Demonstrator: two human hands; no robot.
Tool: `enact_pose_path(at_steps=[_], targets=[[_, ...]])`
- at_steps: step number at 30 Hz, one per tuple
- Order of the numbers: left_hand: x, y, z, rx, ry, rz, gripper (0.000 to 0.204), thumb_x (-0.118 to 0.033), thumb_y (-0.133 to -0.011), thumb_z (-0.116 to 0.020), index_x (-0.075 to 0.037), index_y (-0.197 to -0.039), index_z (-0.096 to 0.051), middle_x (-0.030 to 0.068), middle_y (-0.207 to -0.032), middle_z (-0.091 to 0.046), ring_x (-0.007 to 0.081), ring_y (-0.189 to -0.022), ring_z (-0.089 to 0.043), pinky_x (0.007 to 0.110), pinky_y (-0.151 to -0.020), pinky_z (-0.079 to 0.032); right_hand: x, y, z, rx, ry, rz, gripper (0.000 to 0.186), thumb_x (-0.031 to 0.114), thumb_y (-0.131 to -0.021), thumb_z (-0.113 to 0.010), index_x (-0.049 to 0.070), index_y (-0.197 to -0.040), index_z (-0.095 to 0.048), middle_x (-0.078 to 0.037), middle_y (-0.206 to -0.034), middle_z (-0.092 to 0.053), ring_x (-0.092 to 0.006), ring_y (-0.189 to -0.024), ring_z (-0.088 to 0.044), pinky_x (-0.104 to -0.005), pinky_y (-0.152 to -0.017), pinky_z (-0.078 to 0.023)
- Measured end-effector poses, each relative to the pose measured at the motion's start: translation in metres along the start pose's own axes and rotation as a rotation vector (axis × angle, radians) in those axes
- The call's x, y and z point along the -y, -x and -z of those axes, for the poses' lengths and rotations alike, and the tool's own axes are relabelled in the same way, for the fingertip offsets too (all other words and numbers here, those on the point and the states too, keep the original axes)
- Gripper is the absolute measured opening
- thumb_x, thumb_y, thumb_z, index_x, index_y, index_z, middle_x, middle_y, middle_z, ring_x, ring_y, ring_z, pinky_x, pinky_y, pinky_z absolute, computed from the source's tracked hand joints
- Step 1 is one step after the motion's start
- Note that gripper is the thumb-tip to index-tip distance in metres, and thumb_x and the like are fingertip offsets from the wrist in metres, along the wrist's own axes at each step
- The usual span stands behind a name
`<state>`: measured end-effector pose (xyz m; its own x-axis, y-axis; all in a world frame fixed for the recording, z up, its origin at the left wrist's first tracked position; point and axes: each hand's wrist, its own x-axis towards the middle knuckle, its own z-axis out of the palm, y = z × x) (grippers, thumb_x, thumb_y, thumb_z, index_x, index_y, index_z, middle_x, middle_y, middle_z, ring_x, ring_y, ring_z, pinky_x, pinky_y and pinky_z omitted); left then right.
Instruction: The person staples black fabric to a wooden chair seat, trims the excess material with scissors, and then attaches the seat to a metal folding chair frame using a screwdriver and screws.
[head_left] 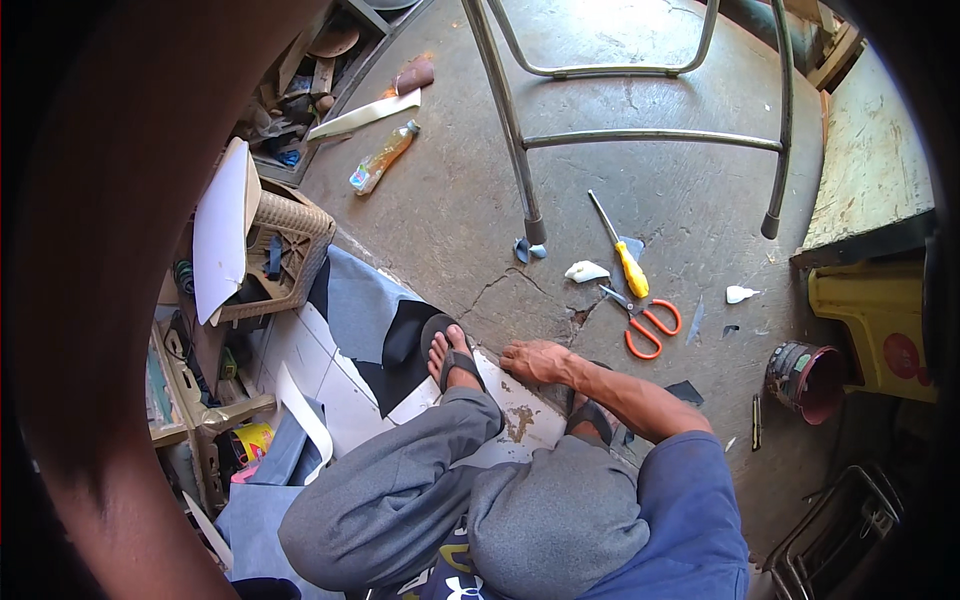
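Note:
My right hand (535, 360) rests at the edge of the cracked white tiles (520, 420), fingers loosely bent and nothing visible in them, beside my sandalled left foot (455, 355). Just beyond it lie orange-handled scissors (640, 345), a yellow-handled screwdriver (630, 270), a crumpled white piece (586, 271) and a small white dropper bottle (740, 294). Dark and grey-blue sheet material (365, 300) lies left of my foot. My left arm (120, 450) runs up the left edge, close to the camera; its hand is out of view.
A metal-legged frame (650, 140) stands ahead. A plastic basket with a white board (300, 250), a bottle of amber liquid (385, 157) and clutter (300, 90) are at left. At right are a pale cabinet (860, 150), yellow stool (850, 320) and stained can (785, 375).

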<state>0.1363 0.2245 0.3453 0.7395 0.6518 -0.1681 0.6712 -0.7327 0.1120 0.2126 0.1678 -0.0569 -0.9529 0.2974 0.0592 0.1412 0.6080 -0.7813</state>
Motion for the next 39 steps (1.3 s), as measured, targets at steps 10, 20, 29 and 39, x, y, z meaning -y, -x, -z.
enact_pose_path(at_steps=[10, 20, 29, 39], targets=[[-0.004, -0.003, 0.004, 0.019, -0.009, 0.0, 0.056, 0.0, -0.089, -0.053, -0.004, -0.144, -0.042, 0.0263, -0.101, -0.069, 0.041, -0.095, -0.07, 0.051, -0.08, -0.057, -0.004, 0.007, 0.024, -0.419, -1.204, -0.636, 0.028, 0.014, -0.091, -0.059, 0.001, -0.114, -0.068, -0.011, -0.086, -0.07, -0.0193, -0.069, -0.064, -0.037, -0.073, -0.055], [-0.003, 0.0, 0.007, 0.011, -0.017, 0.002, 0.055, 0.0, -0.089, -0.053, -0.003, -0.143, -0.042, 0.0268, -0.098, -0.069, 0.0418, -0.093, -0.071, 0.051, -0.077, -0.057, 0.009, -0.006, 0.011, -0.217, -0.028, -0.239, 0.023, 0.02, -0.095, -0.058, -0.001, -0.096, -0.068, -0.022, -0.096, -0.073, -0.0421, -0.095, -0.072, -0.0496, -0.086, -0.057], [-0.003, -0.027, 0.038, -0.016, -0.085, -0.006, 0.054, 0.0, -0.09, -0.053, -0.003, -0.142, -0.042, 0.0272, -0.095, -0.069, 0.0424, -0.09, -0.071, 0.052, -0.075, -0.057, 0.012, -0.039, 0.017, -0.362, -0.735, -0.546, 0.03, 0.027, -0.094, -0.063, 0.005, -0.111, -0.072, -0.025, -0.104, -0.074, -0.0393, -0.097, -0.074, -0.0461, -0.083, -0.059], [0.03, -0.15, 0.129, -0.159, -0.325, 0.017, 0.052, 0.001, -0.09, -0.053, -0.003, -0.141, -0.043, 0.0277, -0.092, -0.069, 0.0432, -0.087, -0.072, 0.053, -0.072, -0.057, 0.009, -0.051, -0.006, -0.576, -0.383, -0.327, 0.029, 0.025, -0.097, -0.053, 0.002, -0.096, -0.072, -0.019, -0.095, -0.075, -0.0339, -0.082, -0.075, -0.0433, -0.066, -0.059]])
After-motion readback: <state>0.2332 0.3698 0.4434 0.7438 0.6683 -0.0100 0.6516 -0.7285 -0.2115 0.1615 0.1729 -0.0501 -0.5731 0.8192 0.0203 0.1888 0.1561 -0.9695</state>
